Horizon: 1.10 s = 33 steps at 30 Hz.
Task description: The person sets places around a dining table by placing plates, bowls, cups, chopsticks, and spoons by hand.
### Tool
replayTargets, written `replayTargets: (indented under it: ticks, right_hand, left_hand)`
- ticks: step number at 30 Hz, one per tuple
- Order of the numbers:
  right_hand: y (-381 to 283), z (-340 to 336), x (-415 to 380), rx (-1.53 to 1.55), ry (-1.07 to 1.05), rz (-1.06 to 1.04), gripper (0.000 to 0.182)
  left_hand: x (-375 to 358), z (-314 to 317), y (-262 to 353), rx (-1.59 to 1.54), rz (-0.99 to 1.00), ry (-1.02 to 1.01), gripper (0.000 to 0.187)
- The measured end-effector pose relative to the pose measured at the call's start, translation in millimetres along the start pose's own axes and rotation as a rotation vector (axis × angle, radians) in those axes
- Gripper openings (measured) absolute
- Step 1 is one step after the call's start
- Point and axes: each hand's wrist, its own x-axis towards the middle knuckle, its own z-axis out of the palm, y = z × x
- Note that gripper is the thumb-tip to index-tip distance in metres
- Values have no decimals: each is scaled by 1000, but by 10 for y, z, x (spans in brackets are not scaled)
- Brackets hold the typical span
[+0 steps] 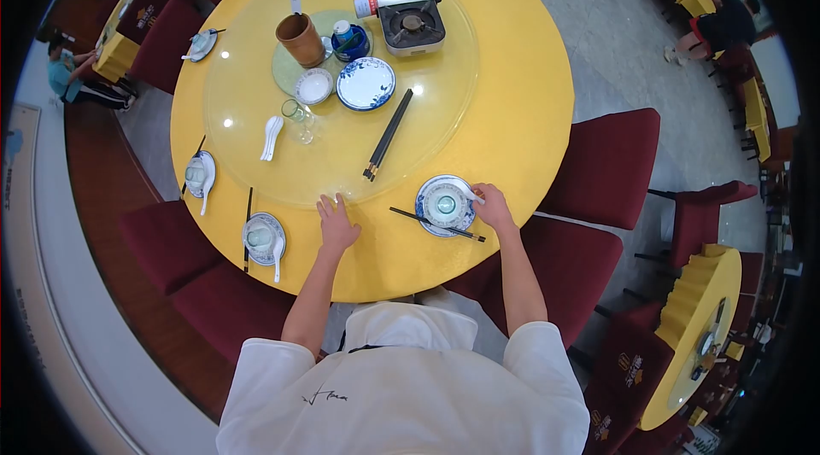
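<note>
My left hand (pixel 338 224) is open with its fingers spread, touching the near edge of the glass turntable (pixel 342 186). At the place setting on the right, my right hand (pixel 494 207) has its fingers closed at the handle of a white soup spoon (pixel 469 192). The spoon lies at the right side of a blue-patterned plate (pixel 422 195). On that plate sit a bowl and a clear glass cup (pixel 446 204). Dark chopsticks (pixel 437 224) lie slanted across the plate's near side.
On the turntable stand a portable gas stove (pixel 412 26), a wooden holder (pixel 300 39), stacked plates (pixel 366 83), glasses (pixel 297 112), spoons (pixel 272 138) and a bundle of chopsticks (pixel 389 135). Another setting (pixel 264 237) lies left. Maroon chairs (pixel 602 166) surround the table. Two other people are farther off.
</note>
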Motion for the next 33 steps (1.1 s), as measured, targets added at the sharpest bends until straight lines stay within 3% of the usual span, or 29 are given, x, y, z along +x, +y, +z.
replayTargets:
  ticks: [11, 14, 17, 20, 22, 24, 29, 32, 33]
  right_hand:
    - [185, -29, 35, 35, 128, 51, 35]
    - [-3, -92, 133, 99, 326, 36, 29]
    - [-724, -27, 327, 109, 438, -174, 25]
    - [-1500, 481, 450, 56, 235, -415, 30]
    - [-1814, 960, 501, -30, 2, -416, 34]
    - [-2001, 1457, 467, -217, -62, -492, 40]
    - [-2164, 1985, 331, -165, -189, -469, 43]
    - [-1981, 2014, 351, -247, -171, -469, 44]
    - [-1907, 2016, 361, -286, -148, -479, 44]
  left_hand:
    - [-32, 26, -1, -23, 9, 32, 101]
    - [-21, -13, 20, -50, -11, 16, 100]
    - [-25, -33, 78, -91, -33, 36, 98]
    - [-28, -60, 171, -73, -65, 39, 95]
    - [-29, -94, 229, -72, -84, 16, 93]
    - [-13, -52, 276, -99, -75, 56, 92]
    - [142, 499, 44, -211, 94, 153, 80]
    - [82, 372, -226, -663, 141, 149, 67]
    - [45, 295, -317, -666, 122, 198, 65]
